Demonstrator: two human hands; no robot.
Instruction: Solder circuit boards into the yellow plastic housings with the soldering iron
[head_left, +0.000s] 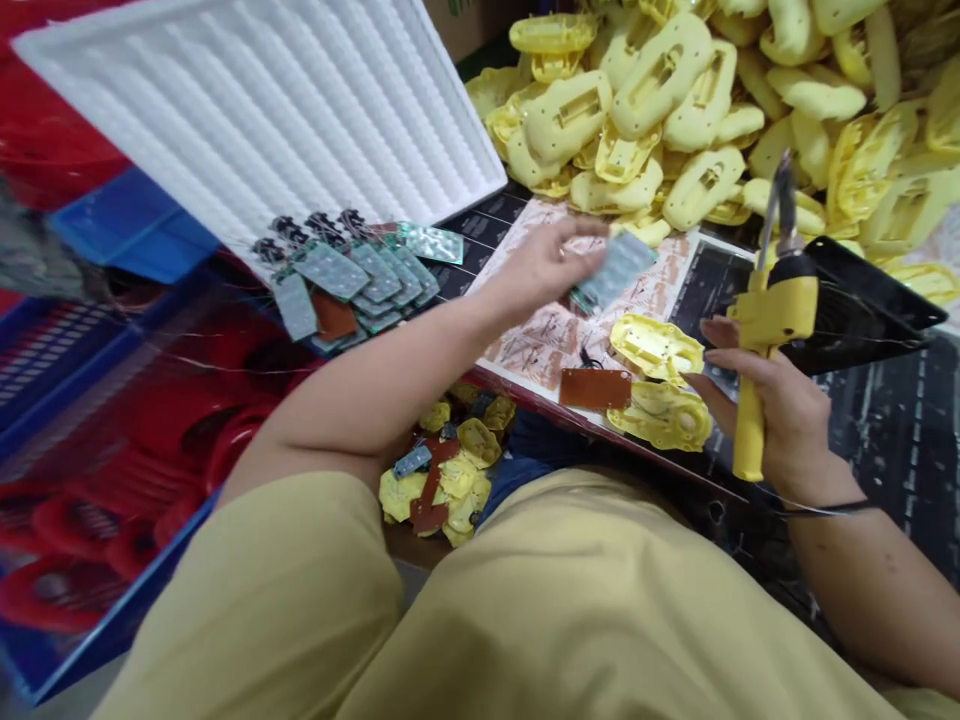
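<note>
My left hand point(546, 265) is raised over the work board and pinches a small grey-green circuit board point(619, 268) at its edge. My right hand point(772, 405) is wrapped round the yellow handle of a soldering iron point(772, 320), tip pointing up. Between the hands lie two yellow plastic shells point(656, 348) and a brown circuit board point(595, 388) on the printed paper sheet point(540, 340).
A white ribbed foam tray point(247, 110) leans at the upper left, with a heap of circuit boards point(352, 280) at its lower edge. A big pile of yellow shells point(720, 90) fills the far right. Red and blue crates point(112, 400) stand at left. Scrap pieces point(446, 475) lie near my lap.
</note>
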